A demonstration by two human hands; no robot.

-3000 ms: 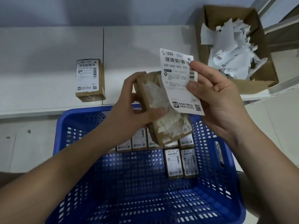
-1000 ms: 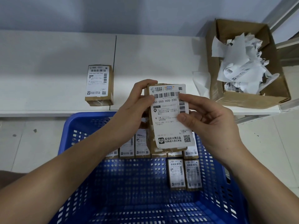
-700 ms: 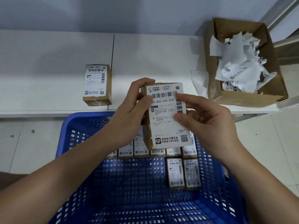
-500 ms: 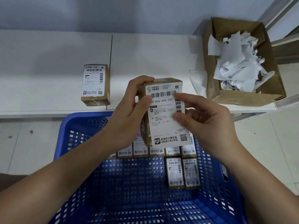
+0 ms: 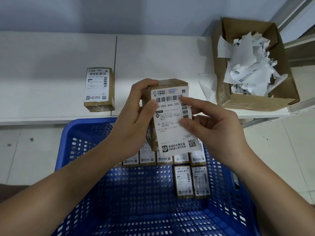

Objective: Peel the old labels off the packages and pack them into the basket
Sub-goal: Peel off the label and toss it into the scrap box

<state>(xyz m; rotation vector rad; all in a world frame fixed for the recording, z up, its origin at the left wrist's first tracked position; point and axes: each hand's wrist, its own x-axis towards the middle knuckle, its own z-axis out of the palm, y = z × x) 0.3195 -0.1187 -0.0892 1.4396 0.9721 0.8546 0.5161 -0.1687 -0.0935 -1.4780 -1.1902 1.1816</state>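
Label point(image 5: 173, 120) now back flat on package point(image 5: 170, 82) vs 3 s ago, held over basket point(image 5: 81, 133). Left hand point(image 5: 134, 120) grips package, right hand point(image 5: 213, 126) fingers press label. Risk: re-sticks, tears w/ next peel.

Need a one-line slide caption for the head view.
Left hand grips a small package while right hand presses a label onto it, above a blue basket.
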